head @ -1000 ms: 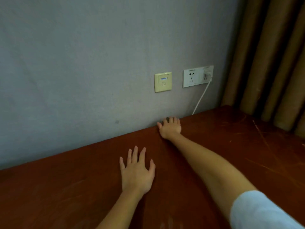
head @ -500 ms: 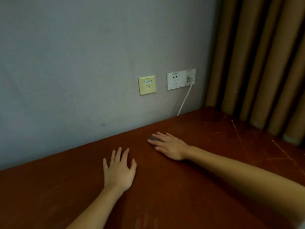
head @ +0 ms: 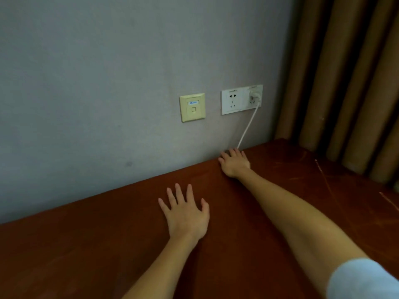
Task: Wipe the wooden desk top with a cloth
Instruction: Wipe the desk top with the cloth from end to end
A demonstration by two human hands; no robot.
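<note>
My right hand [head: 235, 164] is stretched to the far edge of the wooden desk top [head: 86, 255], right where the wood meets the grey wall [head: 108, 83]. On my feed its fingers lie straight and close together, pointing at the wall, with the palm pressed down on the surface. A small dark patch [head: 226, 151] shows just past the fingertips at the foot of the wall. I cannot tell whether it is the cloth, and whatever lies under the palm is hidden from me.

My left hand [head: 186, 216] lies flat on the desk nearer to me, fingers spread wide and thumb out to the right, holding nothing. It is well apart from the right hand, lower and further left in the view. Both forearms run up from the bottom edge, and a pale blue sleeve [head: 362, 279] covers the right upper arm in the bottom right corner.

The desk top is reddish brown and fills the lower half of the picture. It carries several thin light scratches [head: 323, 182] on its right part.

On the wall above the right hand sits a white double power outlet [head: 234, 102] with a white plug [head: 255, 96] in its right half. A white cable [head: 247, 128] drops from the plug to the desk edge, just beside the right fingertips. Left of the outlet is a beige data socket plate [head: 192, 107]. Brown curtains [head: 345, 83] hang in folds on the right, behind the desk's far corner.
</note>
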